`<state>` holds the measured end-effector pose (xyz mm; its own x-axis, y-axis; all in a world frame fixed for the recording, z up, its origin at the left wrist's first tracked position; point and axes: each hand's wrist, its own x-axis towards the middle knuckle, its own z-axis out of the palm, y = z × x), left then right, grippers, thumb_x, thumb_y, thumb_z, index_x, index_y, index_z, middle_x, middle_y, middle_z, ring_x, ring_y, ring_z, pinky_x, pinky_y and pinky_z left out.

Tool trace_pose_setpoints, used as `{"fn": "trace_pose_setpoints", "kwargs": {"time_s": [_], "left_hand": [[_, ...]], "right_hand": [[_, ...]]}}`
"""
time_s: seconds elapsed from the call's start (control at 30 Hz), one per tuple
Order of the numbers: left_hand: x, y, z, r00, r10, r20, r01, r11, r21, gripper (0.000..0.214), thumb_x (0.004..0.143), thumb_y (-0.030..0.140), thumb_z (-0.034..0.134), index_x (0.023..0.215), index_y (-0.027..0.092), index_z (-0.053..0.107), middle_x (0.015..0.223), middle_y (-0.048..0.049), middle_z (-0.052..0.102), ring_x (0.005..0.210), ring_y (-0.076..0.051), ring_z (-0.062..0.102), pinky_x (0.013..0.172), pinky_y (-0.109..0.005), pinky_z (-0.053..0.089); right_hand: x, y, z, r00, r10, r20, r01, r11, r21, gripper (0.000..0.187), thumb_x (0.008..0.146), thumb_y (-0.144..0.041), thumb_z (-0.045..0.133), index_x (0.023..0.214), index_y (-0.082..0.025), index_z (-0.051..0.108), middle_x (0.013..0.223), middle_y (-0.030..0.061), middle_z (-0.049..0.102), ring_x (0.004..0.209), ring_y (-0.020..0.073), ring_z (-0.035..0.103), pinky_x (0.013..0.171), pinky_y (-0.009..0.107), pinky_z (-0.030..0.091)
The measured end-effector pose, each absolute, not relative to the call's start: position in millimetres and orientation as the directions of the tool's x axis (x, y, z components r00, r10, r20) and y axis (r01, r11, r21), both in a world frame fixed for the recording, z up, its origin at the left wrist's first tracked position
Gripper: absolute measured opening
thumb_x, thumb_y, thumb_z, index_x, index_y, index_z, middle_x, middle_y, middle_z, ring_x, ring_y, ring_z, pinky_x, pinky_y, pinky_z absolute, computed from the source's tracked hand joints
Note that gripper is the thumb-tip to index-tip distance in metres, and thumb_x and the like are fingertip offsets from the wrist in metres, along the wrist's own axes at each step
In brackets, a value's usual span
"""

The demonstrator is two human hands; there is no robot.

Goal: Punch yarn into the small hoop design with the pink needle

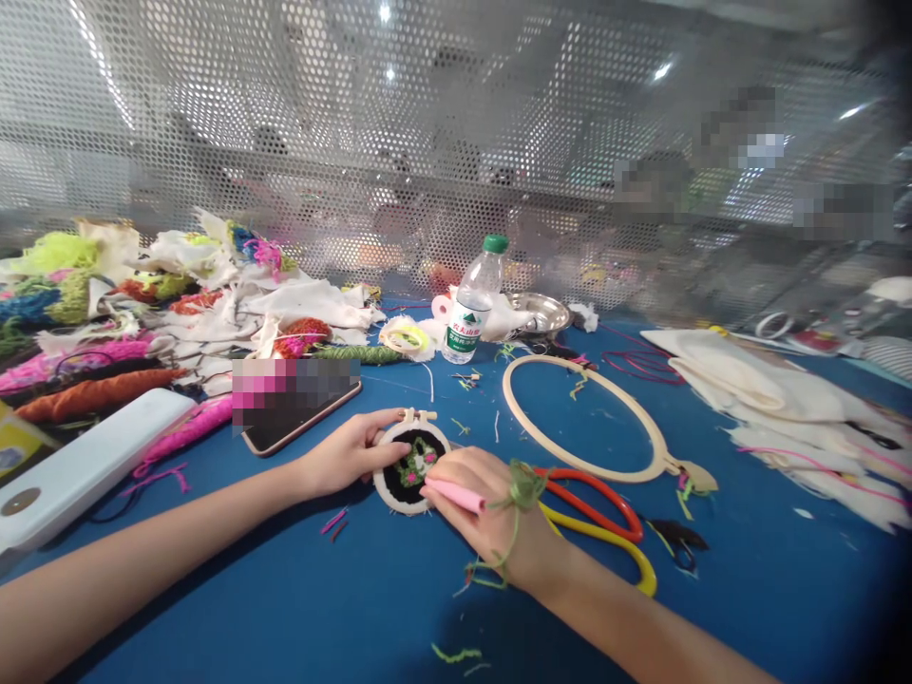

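Note:
My left hand (pixel 356 454) grips a small round embroidery hoop (pixel 380 484) by its left edge, thumb over the front. The black cloth in it carries green leaves, pink flowers and a white patch. In my right hand (pixel 491 522) is a pink-handled punch needle (pixel 463 496), fingers closed round it, its tip hidden at the hoop's right side. Green yarn (pixel 525 486) loops over the back of that hand and down past the wrist. Scissors with red and yellow handles (pixel 605 508) lie partly under the right hand.
A large empty hoop (pixel 513 408) lies beyond the scissors, near a water bottle (pixel 466 313). A phone (pixel 299 418), a pale blue box-like case (pixel 100 465) and heaped yarn and cloth (pixel 313 304) fill the left. Folded white fabric (pixel 769 389) lies right. Perforated metal panel (pixel 427 123) stands behind.

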<state>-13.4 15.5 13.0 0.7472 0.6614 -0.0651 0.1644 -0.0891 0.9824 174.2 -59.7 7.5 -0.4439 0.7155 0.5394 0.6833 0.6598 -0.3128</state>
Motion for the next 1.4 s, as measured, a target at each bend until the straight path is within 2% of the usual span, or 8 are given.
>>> {"fn": "trace_pose_setpoints", "kwargs": {"time_s": [0.13, 0.33, 0.5, 0.7, 0.93, 1.03, 1.27, 1.4], "left_hand": [[-12.9, 8.7, 21.7, 0.769, 0.637, -0.047, 0.139, -0.095, 0.986, 0.046, 0.080, 0.033, 0.052, 0.123, 0.018, 0.043, 0.069, 0.0029, 0.051, 0.051, -0.004, 0.036, 0.043, -0.013, 0.030], [-18.3, 22.4, 5.9, 0.718, 0.688, -0.106, 0.232, -0.093, 0.968, 0.052, 0.079, 0.038, 0.053, 0.124, 0.015, 0.042, 0.055, 0.0061, 0.045, 0.040, -0.004, 0.033, 0.036, -0.014, 0.030], [-18.6, 26.1, 3.4, 0.728, 0.678, -0.101, 0.219, -0.090, 0.972, 0.054, 0.079, 0.038, 0.054, 0.125, 0.015, 0.041, 0.053, 0.0061, 0.046, 0.039, -0.003, 0.033, 0.036, -0.013, 0.030], [-18.2, 25.5, 4.1, 0.723, 0.682, -0.114, 0.229, -0.082, 0.970, 0.055, 0.077, 0.039, 0.055, 0.124, 0.014, 0.041, 0.054, 0.0061, 0.046, 0.039, -0.003, 0.033, 0.036, -0.014, 0.030], [-13.6, 13.4, 16.7, 0.756, 0.651, -0.074, 0.180, -0.099, 0.979, 0.047, 0.080, 0.036, 0.051, 0.122, 0.016, 0.043, 0.061, 0.0044, 0.048, 0.046, -0.004, 0.034, 0.041, -0.014, 0.031], [-12.7, 7.5, 23.1, 0.770, 0.637, -0.033, 0.159, -0.141, 0.977, 0.044, 0.081, 0.033, 0.050, 0.121, 0.017, 0.043, 0.072, 0.0015, 0.053, 0.052, -0.005, 0.039, 0.045, -0.015, 0.034], [-19.2, 24.3, 8.8, 0.744, 0.658, -0.116, 0.257, -0.121, 0.959, 0.046, 0.079, 0.041, 0.052, 0.116, 0.014, 0.045, 0.058, 0.0044, 0.048, 0.041, -0.004, 0.036, 0.037, -0.015, 0.031], [-19.3, 28.4, 2.2, 0.738, 0.666, -0.110, 0.248, -0.117, 0.962, 0.047, 0.079, 0.042, 0.053, 0.117, 0.015, 0.044, 0.055, 0.0055, 0.046, 0.040, -0.004, 0.035, 0.036, -0.014, 0.030]], "right_hand": [[174.4, -60.5, 7.5, -0.488, 0.684, 0.543, 0.686, 0.685, -0.247, 0.011, 0.082, -0.015, 0.049, 0.084, -0.019, 0.060, 0.080, 0.0040, 0.063, 0.077, 0.0166, 0.056, 0.073, 0.031, 0.043], [177.9, -59.0, 7.8, -0.279, 0.857, 0.433, 0.599, 0.508, -0.619, 0.012, 0.086, -0.021, 0.044, 0.087, -0.020, 0.056, 0.088, 0.0023, 0.062, 0.080, 0.0128, 0.059, 0.072, 0.026, 0.046], [180.0, -57.3, 6.4, -0.192, 0.905, 0.379, 0.566, 0.418, -0.710, 0.014, 0.087, -0.026, 0.043, 0.086, -0.019, 0.055, 0.086, 0.0039, 0.061, 0.076, 0.0143, 0.059, 0.068, 0.027, 0.046], [178.2, -59.4, 11.9, -0.240, 0.875, 0.421, 0.603, 0.474, -0.641, 0.012, 0.087, -0.021, 0.042, 0.086, -0.019, 0.054, 0.086, 0.0035, 0.060, 0.076, 0.0131, 0.058, 0.069, 0.027, 0.045], [177.4, -57.0, 7.0, -0.455, 0.753, 0.476, 0.676, 0.639, -0.366, 0.008, 0.084, -0.018, 0.048, 0.083, -0.020, 0.056, 0.084, 0.0045, 0.060, 0.082, 0.0166, 0.055, 0.072, 0.030, 0.045], [178.3, -57.3, 5.9, -0.473, 0.728, 0.496, 0.684, 0.658, -0.314, 0.009, 0.084, -0.018, 0.048, 0.084, -0.020, 0.056, 0.082, 0.0041, 0.061, 0.081, 0.0168, 0.055, 0.073, 0.031, 0.045], [179.3, -57.2, 9.3, -0.270, 0.819, 0.506, 0.652, 0.543, -0.530, 0.010, 0.087, -0.020, 0.043, 0.086, -0.020, 0.052, 0.082, 0.0028, 0.062, 0.070, 0.0129, 0.060, 0.063, 0.025, 0.048], [180.6, -55.4, 6.4, -0.241, 0.845, 0.478, 0.620, 0.513, -0.594, 0.012, 0.089, -0.023, 0.039, 0.087, -0.019, 0.051, 0.089, 0.0058, 0.061, 0.075, 0.0143, 0.061, 0.066, 0.027, 0.049]]}}
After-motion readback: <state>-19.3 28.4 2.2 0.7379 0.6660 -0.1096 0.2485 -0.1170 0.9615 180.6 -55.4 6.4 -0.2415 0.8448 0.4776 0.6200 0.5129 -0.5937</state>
